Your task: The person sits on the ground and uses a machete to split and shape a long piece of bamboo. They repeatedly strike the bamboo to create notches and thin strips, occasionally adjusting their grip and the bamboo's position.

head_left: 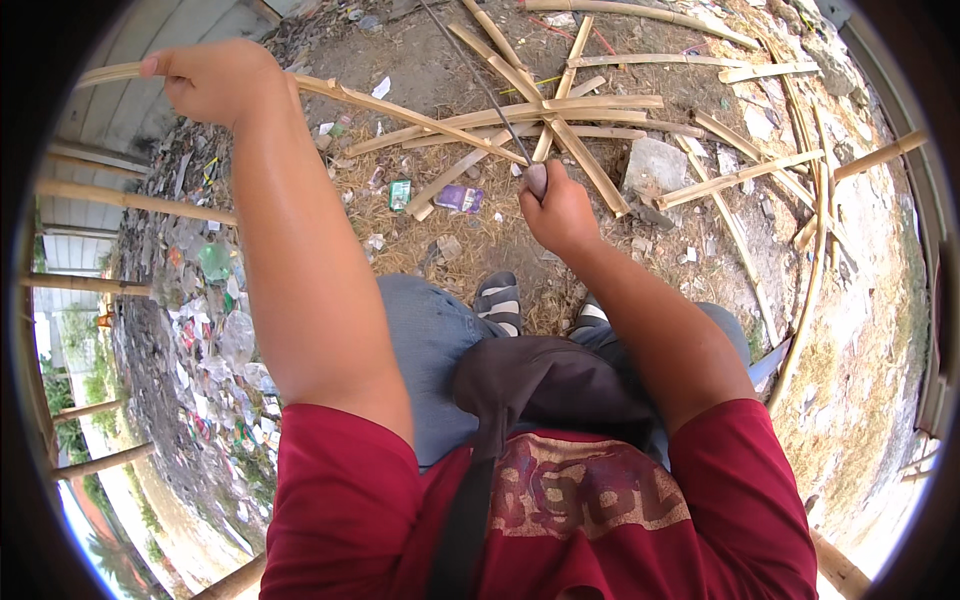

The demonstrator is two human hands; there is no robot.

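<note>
The left hand's fingers are curled around a bamboo strip; its long axis slants down rightward, its far end nearest the right hand. The right fingers wrap a knife's handle, the thin blade pointing up-left. Whether strip and blade touch is unclear; the blade's tip and strip's left end, 2 ends, run out of view.

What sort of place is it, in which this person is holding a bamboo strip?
Probably a rough outdoor yard, perhaps a makeshift work spot: split bamboo strips lie across the dirt ground, plastic litter is scattered at left, and bamboo poles show on that side.
</note>
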